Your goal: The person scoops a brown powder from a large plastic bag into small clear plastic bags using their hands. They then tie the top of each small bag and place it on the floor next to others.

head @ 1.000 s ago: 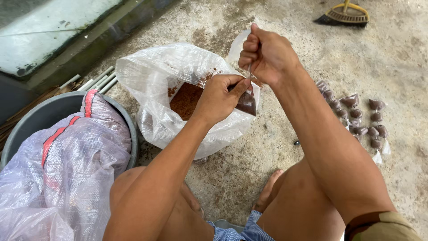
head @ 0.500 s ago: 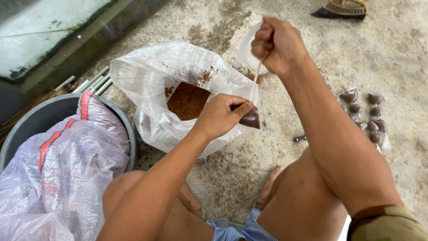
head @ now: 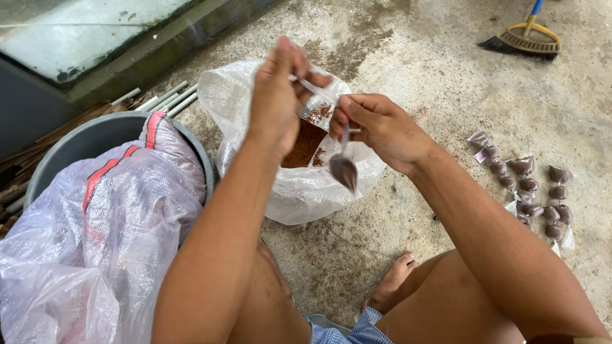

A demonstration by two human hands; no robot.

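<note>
My left hand (head: 275,95) and my right hand (head: 381,127) are raised together over a large clear plastic bag (head: 287,185) that holds reddish-brown powder (head: 305,143). Between the two hands runs the stretched, twisted neck of a small clear packet (head: 344,171), whose brown-filled end hangs below my right fingers. Both hands pinch that neck, the left at its upper end, the right just above the filled part.
A grey tub (head: 95,137) lined with a translucent sack (head: 95,236) with red stripes stands at the left. Several small filled brown packets (head: 532,188) lie on the concrete at the right. A broom head (head: 523,39) rests at the top right. My bare foot (head: 390,283) is below the bag.
The hands have come together above the bag. The left hand rose from the bag's mouth, the right came down and nearer, and the small filled packet now hangs between them.
</note>
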